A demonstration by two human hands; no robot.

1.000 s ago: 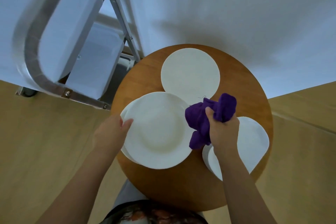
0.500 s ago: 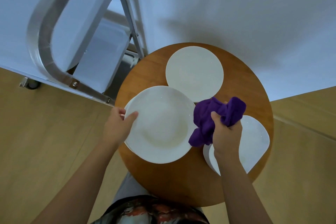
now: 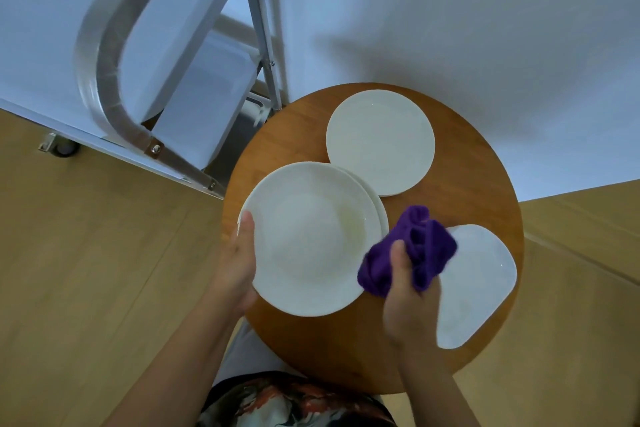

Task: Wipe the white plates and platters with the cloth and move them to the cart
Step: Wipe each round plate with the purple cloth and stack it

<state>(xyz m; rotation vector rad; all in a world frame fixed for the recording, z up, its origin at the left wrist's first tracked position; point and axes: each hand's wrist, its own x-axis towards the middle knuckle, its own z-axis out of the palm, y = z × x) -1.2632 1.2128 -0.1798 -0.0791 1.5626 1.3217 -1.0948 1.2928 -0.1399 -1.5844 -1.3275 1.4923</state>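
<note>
My left hand point(image 3: 237, 263) grips the left rim of a large white plate point(image 3: 311, 239), thumb on top, holding it over the round wooden table point(image 3: 471, 198). The rim of another plate point(image 3: 381, 215) shows under its right edge. My right hand point(image 3: 412, 302) is closed around a bunched purple cloth point(image 3: 412, 250) just right of the held plate, touching its rim. A smaller white plate point(image 3: 381, 142) lies at the table's far side. A rounded white platter point(image 3: 474, 284) lies at the right, partly behind my right hand.
The metal cart point(image 3: 110, 104) with white trays point(image 3: 204, 114) stands at the upper left, close to the table's edge, one caster point(image 3: 64, 147) on the wooden floor. A white wall runs behind the table. My patterned shirt point(image 3: 294, 402) shows at the bottom.
My left hand has taken a firmer hold and drawn the large plate left and toward me, uncovering the plate beneath. My right hand with the cloth has come down to the plate's right rim.
</note>
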